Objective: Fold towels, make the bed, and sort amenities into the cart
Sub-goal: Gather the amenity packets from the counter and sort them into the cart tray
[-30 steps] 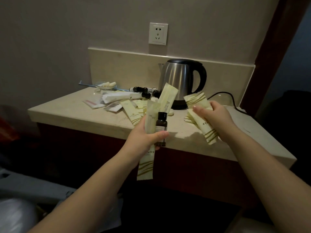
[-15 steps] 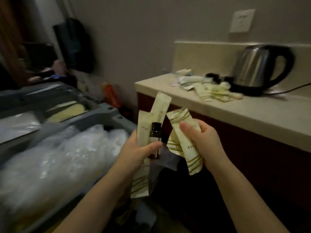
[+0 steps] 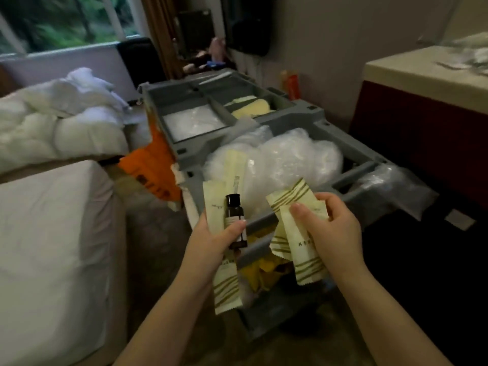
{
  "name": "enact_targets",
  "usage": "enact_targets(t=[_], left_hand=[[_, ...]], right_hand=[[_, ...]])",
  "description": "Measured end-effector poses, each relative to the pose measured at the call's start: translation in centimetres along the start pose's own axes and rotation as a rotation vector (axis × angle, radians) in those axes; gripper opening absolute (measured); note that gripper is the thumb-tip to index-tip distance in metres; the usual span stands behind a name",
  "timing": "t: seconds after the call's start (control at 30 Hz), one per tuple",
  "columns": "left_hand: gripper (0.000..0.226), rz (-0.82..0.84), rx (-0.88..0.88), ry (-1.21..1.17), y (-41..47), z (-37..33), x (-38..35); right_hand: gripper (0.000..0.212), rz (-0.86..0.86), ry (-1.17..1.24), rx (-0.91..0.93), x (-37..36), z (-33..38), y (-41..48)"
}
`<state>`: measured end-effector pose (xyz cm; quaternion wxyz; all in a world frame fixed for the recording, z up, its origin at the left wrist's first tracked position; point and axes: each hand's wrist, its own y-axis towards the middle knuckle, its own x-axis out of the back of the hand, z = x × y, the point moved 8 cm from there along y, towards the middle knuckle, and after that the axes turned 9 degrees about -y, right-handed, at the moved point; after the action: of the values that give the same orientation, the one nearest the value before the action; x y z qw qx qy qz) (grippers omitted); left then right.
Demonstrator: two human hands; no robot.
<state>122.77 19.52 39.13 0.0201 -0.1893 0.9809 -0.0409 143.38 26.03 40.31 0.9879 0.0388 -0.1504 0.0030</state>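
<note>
Cream sachets (image 3: 306, 249) in left hand (image 3: 211, 241) and right hand (image 3: 330, 233), over cart rail (image 3: 351, 188)

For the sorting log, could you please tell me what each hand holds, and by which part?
Left hand grips two long sachets and a bottle at mid-length; right hand holds two striped sachets mid-length.

The left hand (image 3: 211, 241) and right hand (image 3: 334, 233), with sachets (image 3: 306, 260) and bottle (image 3: 234, 215), leave the bench (image 3: 412, 72) and now hang over the cart's (image 3: 298, 120) near edge.
</note>
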Motion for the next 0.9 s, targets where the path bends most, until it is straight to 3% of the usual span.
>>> enact_targets(t=[0.13, 0.33, 0.5, 0.63, 0.9], left_hand=[[0.043, -0.080, -0.035, -0.068, 1.4, -0.5, 9.8], [0.034, -0.292, 0.014, -0.045, 4.9, 0.6, 29.2], [0.029, -0.377, 0.070, -0.073, 9.5, 0.6, 40.1], [0.035, -0.288, 0.081, -0.119, 17.0, 0.6, 41.9], [0.047, -0.017, 0.060, -0.170, 35.6, 0.9, 38.7]], right_hand=[[0.015, 0.114, 0.039, 0.093, -11.8, 5.3, 0.3], [0.019, 0.304, 0.083, 0.176, -34.2, 13.2, -0.5], [0.020, 0.337, 0.038, 0.175, -44.4, 15.6, 1.4], [0.013, 0.237, 0.017, 0.113, -47.1, 15.3, 6.6], [0.015, -0.003, -0.011, -0.010, -50.8, 10.8, 20.9]])
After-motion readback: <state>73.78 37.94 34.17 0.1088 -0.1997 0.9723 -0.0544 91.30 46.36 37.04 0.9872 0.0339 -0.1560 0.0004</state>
